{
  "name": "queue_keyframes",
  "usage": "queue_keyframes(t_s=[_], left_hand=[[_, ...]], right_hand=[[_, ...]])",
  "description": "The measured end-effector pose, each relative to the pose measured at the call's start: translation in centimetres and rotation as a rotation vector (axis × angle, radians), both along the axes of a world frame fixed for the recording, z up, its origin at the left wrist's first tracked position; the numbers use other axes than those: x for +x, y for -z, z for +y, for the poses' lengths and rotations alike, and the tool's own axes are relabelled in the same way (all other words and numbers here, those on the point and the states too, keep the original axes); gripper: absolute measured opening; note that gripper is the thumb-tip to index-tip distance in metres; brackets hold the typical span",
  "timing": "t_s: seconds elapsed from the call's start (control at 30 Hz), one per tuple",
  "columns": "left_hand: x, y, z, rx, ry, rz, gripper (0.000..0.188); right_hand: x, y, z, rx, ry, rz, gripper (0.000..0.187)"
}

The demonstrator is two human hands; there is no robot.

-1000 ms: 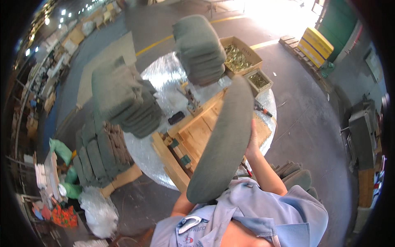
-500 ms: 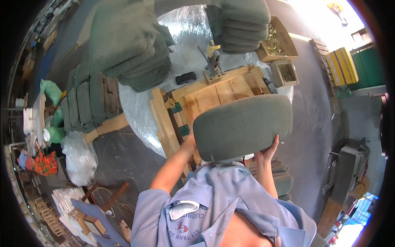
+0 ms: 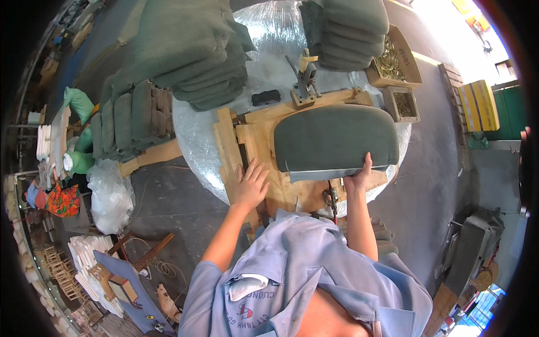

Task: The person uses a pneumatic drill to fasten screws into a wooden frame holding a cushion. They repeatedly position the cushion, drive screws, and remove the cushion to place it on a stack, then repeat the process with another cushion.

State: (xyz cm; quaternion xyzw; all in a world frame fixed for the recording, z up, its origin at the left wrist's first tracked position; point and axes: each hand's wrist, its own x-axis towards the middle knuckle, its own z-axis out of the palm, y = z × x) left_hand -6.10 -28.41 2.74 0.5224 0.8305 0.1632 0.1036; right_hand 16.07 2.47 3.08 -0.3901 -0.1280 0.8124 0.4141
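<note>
Your right hand [image 3: 358,178] grips the green fabric cushion [image 3: 337,137] by its near edge, thumb uppermost; your left hand [image 3: 251,185], fingers spread, lies palm-down over the wooden jig [image 3: 281,194].

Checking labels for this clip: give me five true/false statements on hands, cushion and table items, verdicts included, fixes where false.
1. The right hand holds the cushion by its near edge. True.
2. The left hand also holds the cushion. False: it is spread over the wooden frame, apart from the cushion.
3. The small box is nearer the person than the big cardboard box. True.
4. The black object lies right of the far clamp. False: it lies left of it.
5. The stacked cushions are bright red. False: they are grey-green.
</note>
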Motion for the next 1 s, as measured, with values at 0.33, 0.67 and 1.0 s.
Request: queue_keyframes(t_s=[0.33,0.67,1.0], left_hand=[[1.7,0.0,1.4,-0.007,-0.101,-0.109,0.070],[4.2,-2.0,4.2,-0.297,-0.221,0.045,0.058],[15.1,-1.5,29.2,0.174,-0.167,0.017,0.072]], right_hand=[[-3.2,3.7,-1.4,-0.164,-0.211,0.010,0.084],[2.1,-1.0,0.3,-0.184,-0.392,-0.304,0.077],[1.7,1.1,17.8,0.908,-0.142,-1.233,0.059]])
